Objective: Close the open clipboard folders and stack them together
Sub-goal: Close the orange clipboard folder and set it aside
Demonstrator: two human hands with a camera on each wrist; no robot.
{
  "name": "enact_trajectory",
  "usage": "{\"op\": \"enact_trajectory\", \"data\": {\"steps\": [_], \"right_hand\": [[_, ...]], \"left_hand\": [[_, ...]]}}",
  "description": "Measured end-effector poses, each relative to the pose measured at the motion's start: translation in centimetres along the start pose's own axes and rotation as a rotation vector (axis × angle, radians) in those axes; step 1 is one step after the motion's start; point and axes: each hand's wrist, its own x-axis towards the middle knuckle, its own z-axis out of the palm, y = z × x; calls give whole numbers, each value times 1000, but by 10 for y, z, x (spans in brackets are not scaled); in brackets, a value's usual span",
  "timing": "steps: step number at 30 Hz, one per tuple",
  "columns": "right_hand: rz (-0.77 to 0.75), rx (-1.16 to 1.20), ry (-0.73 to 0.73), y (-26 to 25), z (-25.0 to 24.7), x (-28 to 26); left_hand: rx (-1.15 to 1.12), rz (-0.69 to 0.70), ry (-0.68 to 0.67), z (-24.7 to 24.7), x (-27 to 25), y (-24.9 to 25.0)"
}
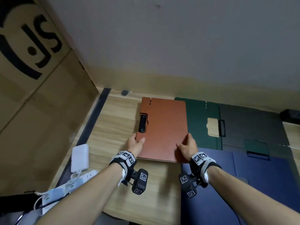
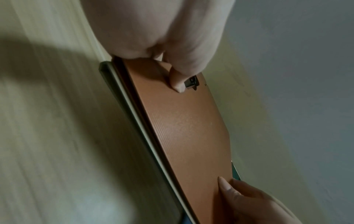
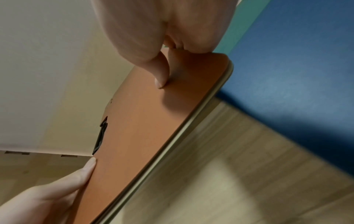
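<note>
A closed brown clipboard folder (image 1: 164, 127) lies on the wooden desk (image 1: 113, 127), its black clip (image 1: 142, 123) at the left edge. My left hand (image 1: 135, 143) grips its near left edge, thumb on top (image 2: 177, 81). My right hand (image 1: 187, 146) grips the near right edge, thumb pressing on the cover (image 3: 162, 75). A second folder's pale edge (image 2: 138, 125) shows under the brown one (image 3: 145, 128). An open dark green folder (image 1: 203, 124) lies to the right, and an open blue folder (image 1: 235, 184) lies at the near right.
A large cardboard box (image 1: 32, 95) stands at the left. A white power adapter (image 1: 80, 157) and a power strip with cables (image 1: 65, 187) lie at the near left. The wall (image 1: 178, 46) runs close behind the desk. A black object (image 1: 290, 116) sits at the far right.
</note>
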Motion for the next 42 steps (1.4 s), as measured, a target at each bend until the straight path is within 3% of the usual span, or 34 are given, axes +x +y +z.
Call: {"op": "enact_trajectory", "data": {"steps": [11,23,29,34,42], "right_hand": [[41,-10,6,-52,82,31],[15,-111,-26,-109,160,60],[-18,-313,-34,-125,173,65],[-36,-324,-17,-124,181,60],[-103,-421,39,-120,183,47]], "left_hand": [[-16,-24,3,-66,82,-15],[65,34,92,-148,150,-25],[176,60,105,-169,168,-26],[363,116,162,-170,171,-32],[354,96,190,-165,170,-32]]}}
